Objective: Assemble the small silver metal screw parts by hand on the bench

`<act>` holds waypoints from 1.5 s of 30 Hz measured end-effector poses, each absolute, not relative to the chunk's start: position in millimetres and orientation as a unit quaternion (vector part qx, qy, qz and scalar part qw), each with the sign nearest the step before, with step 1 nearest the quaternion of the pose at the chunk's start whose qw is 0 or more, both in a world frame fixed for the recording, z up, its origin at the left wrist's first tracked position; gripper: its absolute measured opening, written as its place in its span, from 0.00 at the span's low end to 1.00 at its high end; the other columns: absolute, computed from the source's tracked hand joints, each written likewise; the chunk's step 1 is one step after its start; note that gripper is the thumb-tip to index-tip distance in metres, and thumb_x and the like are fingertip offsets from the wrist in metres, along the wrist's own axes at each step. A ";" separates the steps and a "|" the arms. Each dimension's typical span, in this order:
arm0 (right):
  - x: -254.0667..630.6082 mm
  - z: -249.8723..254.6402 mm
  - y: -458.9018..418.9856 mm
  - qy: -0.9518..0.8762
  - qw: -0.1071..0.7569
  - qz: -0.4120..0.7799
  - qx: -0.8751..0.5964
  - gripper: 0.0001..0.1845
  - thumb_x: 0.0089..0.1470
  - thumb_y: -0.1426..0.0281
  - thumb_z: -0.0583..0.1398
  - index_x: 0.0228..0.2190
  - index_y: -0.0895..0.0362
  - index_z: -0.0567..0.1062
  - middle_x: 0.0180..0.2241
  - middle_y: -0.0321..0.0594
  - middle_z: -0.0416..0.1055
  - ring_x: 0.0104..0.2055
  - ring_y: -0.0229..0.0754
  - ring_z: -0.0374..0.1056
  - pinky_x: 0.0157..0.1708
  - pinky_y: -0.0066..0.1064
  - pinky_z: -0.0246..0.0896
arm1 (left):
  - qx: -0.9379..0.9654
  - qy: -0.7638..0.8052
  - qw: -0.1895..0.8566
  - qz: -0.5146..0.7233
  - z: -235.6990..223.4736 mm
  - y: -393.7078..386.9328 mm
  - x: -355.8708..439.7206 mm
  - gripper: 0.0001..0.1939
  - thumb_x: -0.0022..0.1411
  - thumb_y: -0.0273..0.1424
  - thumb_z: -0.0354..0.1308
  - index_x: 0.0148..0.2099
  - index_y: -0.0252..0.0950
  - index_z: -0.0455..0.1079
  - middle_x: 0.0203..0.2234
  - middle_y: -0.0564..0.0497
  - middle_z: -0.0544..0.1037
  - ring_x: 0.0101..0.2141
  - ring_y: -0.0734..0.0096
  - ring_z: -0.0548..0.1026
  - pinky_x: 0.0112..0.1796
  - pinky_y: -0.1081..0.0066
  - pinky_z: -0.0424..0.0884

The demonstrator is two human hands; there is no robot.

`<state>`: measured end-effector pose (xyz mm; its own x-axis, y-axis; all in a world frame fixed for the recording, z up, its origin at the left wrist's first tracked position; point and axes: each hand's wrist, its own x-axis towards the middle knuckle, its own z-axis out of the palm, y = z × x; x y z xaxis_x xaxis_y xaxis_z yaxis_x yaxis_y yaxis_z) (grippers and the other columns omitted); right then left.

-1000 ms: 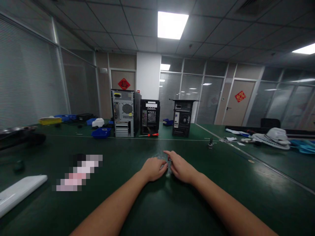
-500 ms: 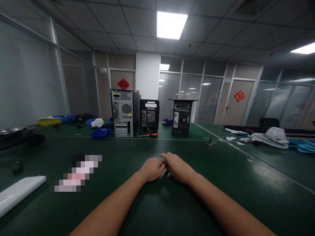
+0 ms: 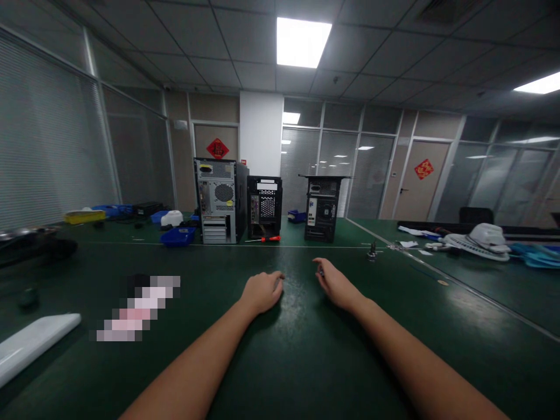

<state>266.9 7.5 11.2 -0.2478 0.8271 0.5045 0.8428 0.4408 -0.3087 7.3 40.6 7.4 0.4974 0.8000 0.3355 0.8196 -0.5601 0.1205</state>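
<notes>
Over the green table (image 3: 271, 373), my left hand (image 3: 261, 291) is left of centre with its fingers curled in. A small greyish patch shows between its thumb and index finger, too small to name. My right hand (image 3: 336, 284) is a little apart on the other side, fingers bent around a small shiny, dark metallic thing (image 3: 321, 271) that they mostly hide. Beyond the hands lies a screwdriver (image 3: 272, 238) with a red handle. It rests in front of a narrow black computer case (image 3: 265, 204).
A tall computer tower (image 3: 219, 201) and a black one (image 3: 322, 210) stand at the back. A blue tray (image 3: 178, 236) is at back left, a small metal part (image 3: 371, 252) at right. A white panel (image 3: 37, 344) lies at near left, a white hat (image 3: 481, 242) far right.
My hands were together at the centre around something greyish. They have since come apart, the left hand moving left and the right hand moving right. The things on the table stay put.
</notes>
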 end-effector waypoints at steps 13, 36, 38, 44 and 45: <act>410.7 -30.2 30.3 -0.557 0.367 0.032 -0.744 0.19 0.60 0.68 0.54 0.51 0.59 0.67 0.44 0.48 0.74 0.43 0.46 0.73 0.44 0.35 0.65 | -0.799 -0.575 0.007 -0.173 1.1 52.7 -3.9 0.18 0.67 0.36 0.46 0.53 0.43 0.72 0.42 0.42 0.81 0.42 0.52 0.79 0.40 0.59 0.73; 411.2 -11.6 18.2 -0.614 0.228 -0.039 -0.755 0.14 0.56 0.67 0.60 0.43 0.55 0.78 0.42 0.47 0.78 0.45 0.49 0.74 0.44 0.36 0.64 | -0.805 -0.574 0.012 -0.152 1.6 52.1 -2.1 0.16 0.66 0.36 0.47 0.49 0.42 0.74 0.40 0.43 0.81 0.42 0.54 0.79 0.40 0.62 0.72; 409.6 -9.4 16.9 -0.622 0.207 -0.043 -0.754 0.13 0.57 0.67 0.58 0.43 0.54 0.78 0.43 0.47 0.78 0.46 0.50 0.74 0.44 0.37 0.64 | -0.805 -0.573 0.011 -0.151 2.3 52.0 -2.2 0.16 0.67 0.36 0.47 0.49 0.42 0.74 0.40 0.43 0.81 0.42 0.55 0.79 0.40 0.62 0.72; 408.2 -8.0 17.6 -0.634 0.227 -0.046 -0.738 0.15 0.58 0.65 0.59 0.46 0.54 0.78 0.43 0.47 0.78 0.47 0.50 0.72 0.47 0.38 0.63 | -0.810 -0.565 0.010 -0.157 1.5 52.6 -2.8 0.17 0.66 0.36 0.47 0.48 0.42 0.75 0.40 0.43 0.81 0.41 0.55 0.79 0.39 0.62 0.72; 408.3 -8.2 17.8 -0.638 0.235 -0.045 -0.732 0.15 0.58 0.65 0.60 0.45 0.55 0.78 0.43 0.46 0.77 0.47 0.49 0.72 0.48 0.38 0.63 | -0.810 -0.564 0.009 -0.158 1.2 52.8 -2.9 0.17 0.66 0.36 0.47 0.48 0.42 0.75 0.40 0.43 0.81 0.41 0.55 0.79 0.39 0.62 0.72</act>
